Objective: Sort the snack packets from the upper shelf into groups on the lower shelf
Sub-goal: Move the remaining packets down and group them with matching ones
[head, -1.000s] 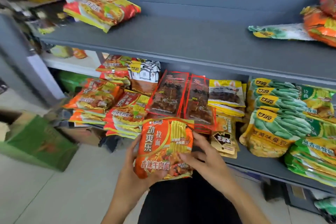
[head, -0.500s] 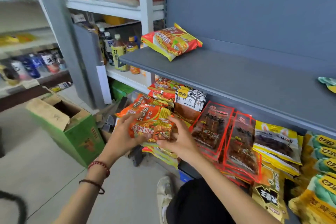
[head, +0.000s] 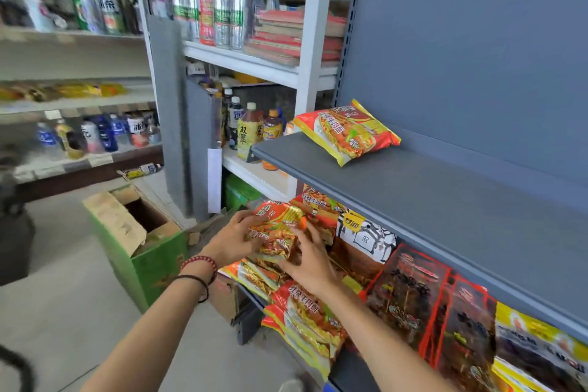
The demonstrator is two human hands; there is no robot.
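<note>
Packet (head: 276, 231) held between left grip (head: 234, 242), right grip (head: 310, 262); one each side.

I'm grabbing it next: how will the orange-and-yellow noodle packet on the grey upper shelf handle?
The orange-and-yellow noodle packet looks puffed, so probably light. Its glossy film may slip and crinkle. Lying flat on the grey upper shelf, it should slide, not roll.

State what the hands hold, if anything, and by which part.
An orange noodle packet: left hand grips its left edge, right hand its right edge.
</note>
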